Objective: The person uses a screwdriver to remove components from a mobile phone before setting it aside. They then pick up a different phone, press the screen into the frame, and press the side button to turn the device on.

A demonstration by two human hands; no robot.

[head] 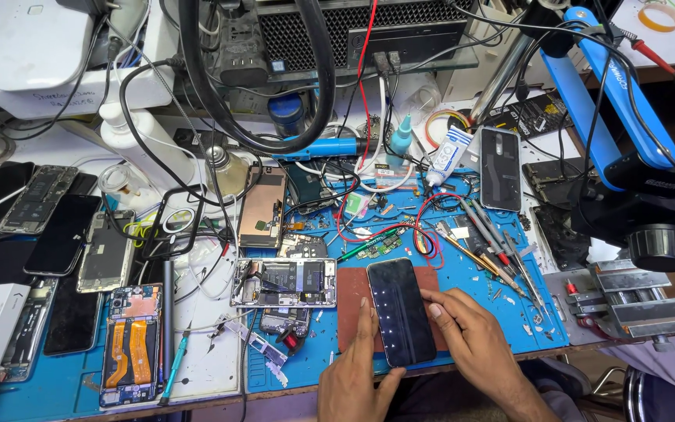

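A black phone (401,309) lies screen up on a reddish-brown pad (351,309) on the blue work mat (501,312). My left hand (357,371) rests at the phone's lower left edge, index finger along its side. My right hand (470,340) lies against its right edge, thumb touching the screen near the middle. Both hands steady the phone flat on the pad. An opened phone (283,283) with bare internals lies just left of the pad.
Several dismantled phones (107,250) and screens cover the left side. Tweezers and screwdrivers (490,242) lie right of the phone. A blue microscope arm (611,117) stands at the right above a metal vise (638,301). Cables, a glue tube (448,155) and bottles crowd the back.
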